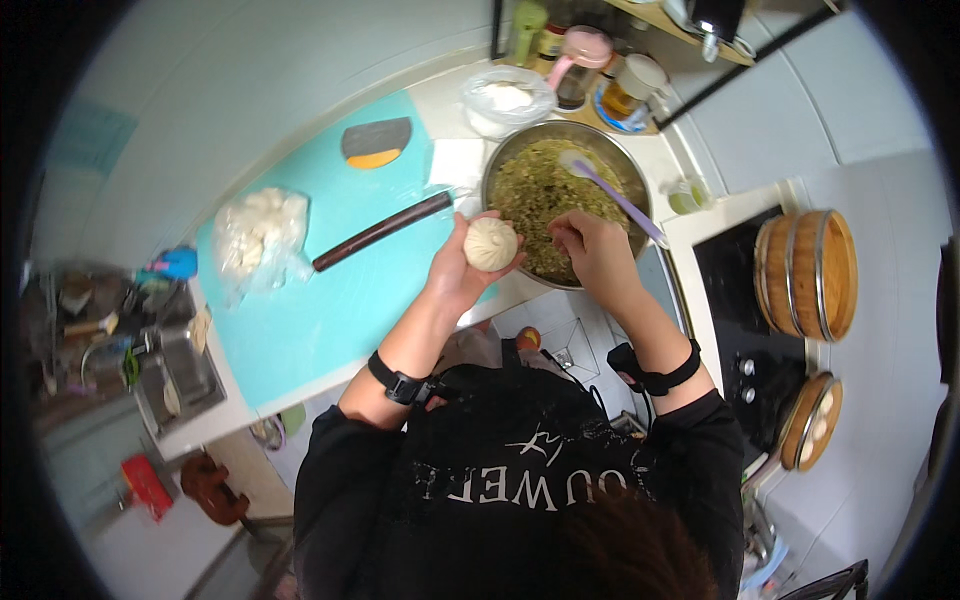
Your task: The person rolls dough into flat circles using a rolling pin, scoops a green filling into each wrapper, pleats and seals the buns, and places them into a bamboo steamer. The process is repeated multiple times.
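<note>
A round, pleated stuffed bun (pixel 490 244) rests on the upturned palm of my left hand (pixel 454 271), beside the steel bowl's near left edge. My right hand (pixel 592 251) is over the right part of the bowl (pixel 648 180), its fingers curled and nothing visible in them. Chopped green-brown filling (pixel 525 176) fills much of the bowl, and a spoon with a purple handle (pixel 619 196) leans in it. On the turquoise mat (pixel 330 330) lie a dark wooden rolling pin (pixel 382 231), a dough scraper (pixel 376 142) and a plastic bag of dough pieces (pixel 259 232).
Behind the bowl stand a bag of white stuff (pixel 506 97), a pink-lidded pitcher (pixel 581 64) and a jar of amber liquid (pixel 626 90). Bamboo steamers (pixel 806 274) are by the black cooktop (pixel 735 300) at right; the lower one (pixel 799 424) holds several buns. A sink (pixel 184 367) lies left.
</note>
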`<state>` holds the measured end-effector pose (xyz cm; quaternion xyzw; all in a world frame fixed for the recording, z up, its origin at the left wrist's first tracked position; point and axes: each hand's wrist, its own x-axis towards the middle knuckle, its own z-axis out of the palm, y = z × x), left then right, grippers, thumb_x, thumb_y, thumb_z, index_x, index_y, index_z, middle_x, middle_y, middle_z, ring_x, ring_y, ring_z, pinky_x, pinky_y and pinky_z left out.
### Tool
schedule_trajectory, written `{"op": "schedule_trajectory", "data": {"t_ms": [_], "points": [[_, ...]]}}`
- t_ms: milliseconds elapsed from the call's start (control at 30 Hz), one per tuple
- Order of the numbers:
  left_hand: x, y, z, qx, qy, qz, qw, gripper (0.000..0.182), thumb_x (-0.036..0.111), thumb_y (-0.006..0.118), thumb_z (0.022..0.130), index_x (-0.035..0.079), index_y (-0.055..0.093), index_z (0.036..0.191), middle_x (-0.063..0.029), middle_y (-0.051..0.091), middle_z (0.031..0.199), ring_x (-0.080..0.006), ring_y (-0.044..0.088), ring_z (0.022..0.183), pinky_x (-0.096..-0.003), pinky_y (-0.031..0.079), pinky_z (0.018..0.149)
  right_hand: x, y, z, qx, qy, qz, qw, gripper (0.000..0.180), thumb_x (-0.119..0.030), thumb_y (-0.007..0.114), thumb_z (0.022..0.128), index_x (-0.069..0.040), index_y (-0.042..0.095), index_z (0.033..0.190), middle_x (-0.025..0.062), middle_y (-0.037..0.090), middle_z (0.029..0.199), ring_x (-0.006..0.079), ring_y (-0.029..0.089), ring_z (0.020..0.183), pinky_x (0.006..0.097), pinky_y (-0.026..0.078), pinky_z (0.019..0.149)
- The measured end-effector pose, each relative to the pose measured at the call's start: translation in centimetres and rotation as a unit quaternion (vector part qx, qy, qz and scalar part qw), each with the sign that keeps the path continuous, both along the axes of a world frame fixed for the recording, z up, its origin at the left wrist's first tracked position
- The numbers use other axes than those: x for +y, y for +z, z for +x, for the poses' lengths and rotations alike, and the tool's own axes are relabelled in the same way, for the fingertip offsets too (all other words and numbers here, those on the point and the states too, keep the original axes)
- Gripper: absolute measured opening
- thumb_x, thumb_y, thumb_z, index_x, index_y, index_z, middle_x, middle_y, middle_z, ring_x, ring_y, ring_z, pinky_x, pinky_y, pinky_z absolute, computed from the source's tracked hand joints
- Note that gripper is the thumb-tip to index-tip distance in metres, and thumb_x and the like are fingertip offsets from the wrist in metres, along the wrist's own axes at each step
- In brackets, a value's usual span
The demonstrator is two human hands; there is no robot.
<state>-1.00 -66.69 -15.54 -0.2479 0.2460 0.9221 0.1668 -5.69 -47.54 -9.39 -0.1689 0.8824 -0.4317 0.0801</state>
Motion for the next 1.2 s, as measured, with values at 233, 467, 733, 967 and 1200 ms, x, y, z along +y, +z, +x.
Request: {"op": "schedule_trajectory", "data": {"t_ms": [233,467,733,967,1200], "points": [[-4.5,-1.2,8.1,-0.042,0.186,-0.001,0.982,0.054,0.048,0.020,0.102,0.007,0.047,0.125,-0.0166,0.054,0.122,-0.0375,0.053,0.117,-0.0525,0.048,0.098,-2.2,-4.6,0.3,-0.055,0.100,-0.046,0.992,0.010,-0.010,0.068,0.080,-0.001,0.065,0.081,0.0158,0.066,0.075,0.0316,0.066,0.071,0.0381,0.051,0.066],[-8.3,-1.2,12.0,-0.039,0.248,0.016,0.968,0.054,0.048,0.020,0.102,0.007,0.046,0.125,-0.0157,0.055,0.122,-0.0366,0.054,0.116,-0.0529,0.046,0.100,-7.3,-5.9,0.9,-0.080,0.142,0.011,0.987,0.022,-0.022,0.070,0.081,-0.001,0.064,0.076,0.0123,0.062,0.065,0.0256,0.060,0.059,0.0359,0.047,0.059],[-16.2,-1.8,12.8,-0.034,0.250,0.016,0.967,0.054,0.049,0.020,0.102,0.008,0.045,0.129,-0.0146,0.054,0.124,-0.0356,0.052,0.119,-0.0521,0.043,0.103,-17.6,-8.6,-0.5,-0.148,0.149,-0.013,0.978,0.020,-0.017,0.062,0.088,0.001,0.064,0.079,0.0118,0.062,0.064,0.0241,0.060,0.058,0.0361,0.047,0.059],[-23.6,-2.7,18.0,-0.032,0.307,-0.022,0.951,0.056,0.050,0.020,0.102,0.010,0.047,0.130,-0.0128,0.052,0.127,-0.0333,0.050,0.121,-0.0524,0.040,0.105,-38.8,-13.2,1.0,0.060,0.368,0.008,0.928,0.017,0.006,0.051,0.078,0.001,0.063,0.089,0.0164,0.067,0.095,0.0318,0.063,0.086,0.0414,0.050,0.075],[-29.0,-3.8,22.8,-0.057,0.378,0.027,0.923,0.051,0.048,0.031,0.101,0.009,0.046,0.130,-0.0129,0.051,0.129,-0.0343,0.049,0.121,-0.0550,0.039,0.105,-55.0,-18.5,4.0,0.219,0.356,0.165,0.893,0.015,-0.017,0.059,0.076,-0.011,0.073,0.079,0.0097,0.071,0.085,0.0239,0.069,0.077,0.0405,0.054,0.067]]}}
